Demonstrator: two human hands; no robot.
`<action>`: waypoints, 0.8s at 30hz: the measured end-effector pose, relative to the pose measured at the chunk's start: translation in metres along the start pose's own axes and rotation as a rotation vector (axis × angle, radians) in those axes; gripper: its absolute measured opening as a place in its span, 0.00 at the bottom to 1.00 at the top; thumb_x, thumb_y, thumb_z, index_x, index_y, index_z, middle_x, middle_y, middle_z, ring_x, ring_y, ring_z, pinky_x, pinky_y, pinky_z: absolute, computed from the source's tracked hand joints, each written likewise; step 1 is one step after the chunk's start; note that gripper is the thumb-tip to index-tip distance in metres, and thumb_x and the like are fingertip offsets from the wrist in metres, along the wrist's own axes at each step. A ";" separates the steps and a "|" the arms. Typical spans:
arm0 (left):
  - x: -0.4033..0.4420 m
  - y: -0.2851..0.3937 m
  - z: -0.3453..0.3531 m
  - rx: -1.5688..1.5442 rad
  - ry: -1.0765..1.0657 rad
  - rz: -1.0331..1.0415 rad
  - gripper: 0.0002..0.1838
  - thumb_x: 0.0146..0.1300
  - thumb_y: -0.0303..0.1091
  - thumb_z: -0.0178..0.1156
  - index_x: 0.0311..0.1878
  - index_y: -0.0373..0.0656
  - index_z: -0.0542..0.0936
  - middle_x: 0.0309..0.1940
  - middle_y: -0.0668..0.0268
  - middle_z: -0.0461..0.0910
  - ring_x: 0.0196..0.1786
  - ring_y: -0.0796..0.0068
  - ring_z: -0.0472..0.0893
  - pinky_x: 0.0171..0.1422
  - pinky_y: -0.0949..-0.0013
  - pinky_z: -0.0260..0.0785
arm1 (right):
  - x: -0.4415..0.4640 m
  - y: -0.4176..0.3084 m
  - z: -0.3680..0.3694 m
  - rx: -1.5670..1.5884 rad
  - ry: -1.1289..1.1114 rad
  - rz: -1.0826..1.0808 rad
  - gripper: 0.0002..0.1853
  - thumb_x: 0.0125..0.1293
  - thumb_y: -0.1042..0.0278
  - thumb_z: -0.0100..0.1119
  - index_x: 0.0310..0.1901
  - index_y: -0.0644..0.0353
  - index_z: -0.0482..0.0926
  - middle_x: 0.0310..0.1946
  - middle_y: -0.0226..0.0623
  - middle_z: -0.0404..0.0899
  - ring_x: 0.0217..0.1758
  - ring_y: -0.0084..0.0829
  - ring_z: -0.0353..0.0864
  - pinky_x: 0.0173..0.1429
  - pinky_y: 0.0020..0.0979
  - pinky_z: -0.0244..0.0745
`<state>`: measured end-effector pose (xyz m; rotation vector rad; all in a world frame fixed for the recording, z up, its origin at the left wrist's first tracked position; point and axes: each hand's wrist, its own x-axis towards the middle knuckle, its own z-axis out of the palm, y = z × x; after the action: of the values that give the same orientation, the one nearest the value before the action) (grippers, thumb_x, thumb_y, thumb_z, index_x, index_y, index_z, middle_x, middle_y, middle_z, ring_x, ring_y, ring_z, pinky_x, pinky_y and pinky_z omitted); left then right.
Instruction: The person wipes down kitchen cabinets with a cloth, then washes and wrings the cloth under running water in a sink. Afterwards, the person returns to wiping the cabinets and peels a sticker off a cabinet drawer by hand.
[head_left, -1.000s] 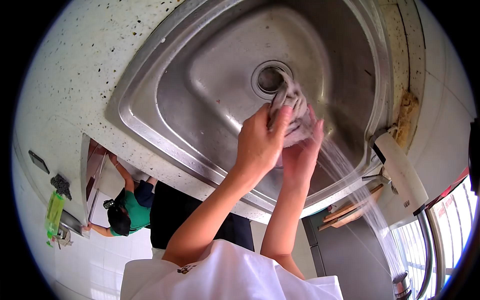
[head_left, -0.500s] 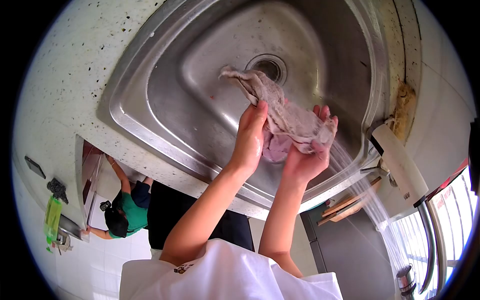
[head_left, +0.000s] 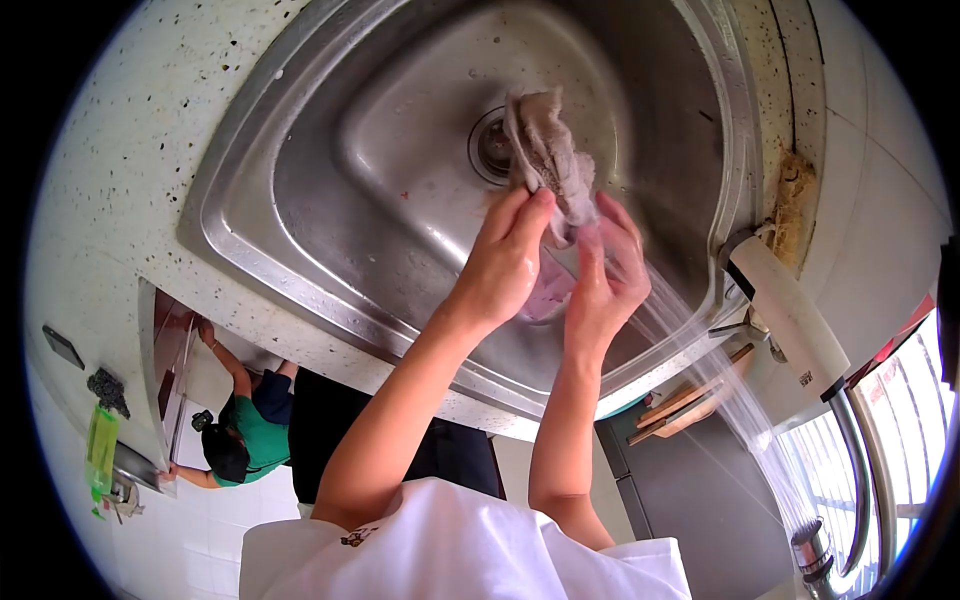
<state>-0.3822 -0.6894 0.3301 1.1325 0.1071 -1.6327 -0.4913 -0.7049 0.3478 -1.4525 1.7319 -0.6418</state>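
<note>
A wet, greyish-pink cloth (head_left: pixel 552 150) is bunched up over the steel sink (head_left: pixel 400 165), beside the drain (head_left: pixel 495 148). My left hand (head_left: pixel 508 262) is closed on the cloth's near edge, thumb on top. From the other side my right hand (head_left: pixel 608 285) has its bent fingers round the cloth's lower end; part of its grip is blurred by running water. The stream (head_left: pixel 690 325) comes from the tap spout (head_left: pixel 812 550) at the lower right and reaches my right hand. A pinkish piece (head_left: pixel 548 290) shows below, between my wrists, partly hidden.
Speckled countertop (head_left: pixel 160 150) surrounds the sink. A white tap body (head_left: pixel 785 310) and a yellowish sponge-like item (head_left: pixel 793 200) are on the right. Wooden boards (head_left: pixel 690 405) stand below them. At left are a green bottle (head_left: pixel 101 450), a dark scrubber (head_left: pixel 108 390) and a crouching person (head_left: pixel 255 430).
The cloth was stretched across both hands; now it is bunched and points up past the drain. My right hand has turned from palm-up to fingers upward, closer to my left.
</note>
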 end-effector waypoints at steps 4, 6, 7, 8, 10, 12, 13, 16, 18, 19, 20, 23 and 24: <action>-0.003 0.011 -0.008 0.370 0.089 0.036 0.17 0.73 0.37 0.47 0.27 0.39 0.68 0.18 0.72 0.63 0.23 0.83 0.60 0.28 0.72 0.57 | -0.009 0.008 0.004 0.135 0.172 0.249 0.10 0.67 0.68 0.61 0.41 0.68 0.80 0.45 0.38 0.80 0.48 0.25 0.76 0.57 0.27 0.68; -0.005 0.007 -0.013 0.394 0.145 0.075 0.17 0.73 0.37 0.47 0.26 0.39 0.68 0.18 0.72 0.62 0.22 0.82 0.60 0.28 0.71 0.57 | -0.007 0.017 0.004 0.217 0.274 0.078 0.11 0.73 0.66 0.55 0.47 0.66 0.75 0.41 0.34 0.78 0.47 0.23 0.76 0.54 0.25 0.71; -0.006 0.008 -0.018 0.407 0.173 0.092 0.18 0.73 0.37 0.47 0.26 0.38 0.67 0.18 0.71 0.62 0.21 0.81 0.59 0.28 0.71 0.57 | -0.006 0.019 0.003 0.348 0.275 0.076 0.11 0.74 0.66 0.54 0.49 0.64 0.71 0.43 0.35 0.77 0.48 0.24 0.76 0.55 0.27 0.71; -0.006 0.009 -0.022 0.420 0.201 0.108 0.18 0.73 0.37 0.46 0.25 0.38 0.67 0.17 0.71 0.62 0.21 0.80 0.59 0.28 0.71 0.57 | -0.003 0.019 0.001 0.399 0.274 0.056 0.11 0.75 0.65 0.51 0.50 0.63 0.70 0.46 0.37 0.76 0.50 0.25 0.76 0.56 0.29 0.72; -0.007 0.022 -0.032 0.437 0.268 0.097 0.19 0.72 0.38 0.46 0.25 0.37 0.67 0.18 0.68 0.63 0.23 0.77 0.62 0.31 0.67 0.59 | 0.002 0.018 -0.002 0.476 0.306 0.092 0.12 0.76 0.62 0.47 0.51 0.62 0.70 0.46 0.37 0.76 0.51 0.28 0.77 0.59 0.33 0.72; -0.008 0.035 -0.037 0.474 0.299 0.146 0.19 0.71 0.38 0.45 0.24 0.36 0.68 0.19 0.64 0.64 0.26 0.73 0.64 0.35 0.64 0.60 | 0.003 0.023 -0.008 0.589 0.250 0.157 0.14 0.77 0.60 0.46 0.52 0.63 0.70 0.47 0.38 0.77 0.52 0.31 0.77 0.61 0.36 0.71; -0.008 0.040 -0.037 0.496 0.302 0.172 0.19 0.71 0.38 0.45 0.24 0.35 0.68 0.20 0.63 0.65 0.27 0.72 0.65 0.37 0.62 0.61 | 0.003 0.026 -0.011 0.702 0.190 0.222 0.15 0.77 0.59 0.44 0.53 0.63 0.71 0.48 0.39 0.78 0.54 0.34 0.77 0.63 0.39 0.71; -0.008 0.059 -0.039 0.546 0.329 0.141 0.19 0.70 0.37 0.45 0.25 0.35 0.69 0.20 0.62 0.66 0.27 0.72 0.66 0.37 0.62 0.60 | 0.006 0.031 -0.020 1.155 0.071 0.463 0.18 0.76 0.58 0.44 0.55 0.63 0.73 0.52 0.42 0.78 0.57 0.40 0.77 0.66 0.43 0.69; -0.007 0.061 -0.034 0.564 0.378 0.108 0.19 0.70 0.37 0.45 0.24 0.35 0.69 0.20 0.62 0.67 0.26 0.72 0.65 0.36 0.62 0.60 | 0.012 0.054 -0.042 1.338 -0.071 0.471 0.20 0.74 0.57 0.46 0.56 0.64 0.75 0.57 0.45 0.77 0.62 0.44 0.75 0.68 0.47 0.68; -0.005 0.058 -0.027 0.594 0.442 0.159 0.19 0.70 0.37 0.45 0.24 0.35 0.69 0.19 0.63 0.67 0.25 0.73 0.65 0.34 0.63 0.60 | 0.013 0.057 -0.053 1.426 -0.108 0.571 0.21 0.74 0.57 0.46 0.58 0.64 0.74 0.58 0.46 0.77 0.63 0.45 0.74 0.69 0.48 0.67; -0.005 0.062 -0.028 0.607 0.380 0.166 0.19 0.70 0.37 0.45 0.24 0.35 0.70 0.18 0.64 0.67 0.24 0.75 0.66 0.33 0.64 0.60 | 0.013 0.061 -0.063 1.516 -0.148 0.670 0.21 0.73 0.57 0.46 0.59 0.64 0.74 0.59 0.46 0.76 0.64 0.45 0.73 0.70 0.49 0.67; -0.003 0.070 -0.031 0.710 0.201 0.233 0.18 0.70 0.36 0.47 0.25 0.35 0.70 0.17 0.66 0.69 0.21 0.77 0.66 0.29 0.66 0.59 | 0.013 0.057 -0.077 1.249 -0.111 0.749 0.24 0.73 0.59 0.47 0.64 0.67 0.69 0.60 0.51 0.74 0.65 0.46 0.73 0.69 0.49 0.69; -0.003 0.070 -0.030 0.788 0.142 0.279 0.18 0.70 0.35 0.48 0.25 0.35 0.70 0.16 0.67 0.69 0.21 0.77 0.67 0.28 0.66 0.59 | 0.013 0.053 -0.083 1.127 -0.129 0.838 0.25 0.73 0.59 0.48 0.65 0.68 0.67 0.60 0.53 0.74 0.64 0.46 0.74 0.67 0.48 0.71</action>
<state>-0.3084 -0.6986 0.3480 1.7600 -0.6291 -1.3580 -0.5903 -0.7135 0.3510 0.0273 1.2884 -0.7978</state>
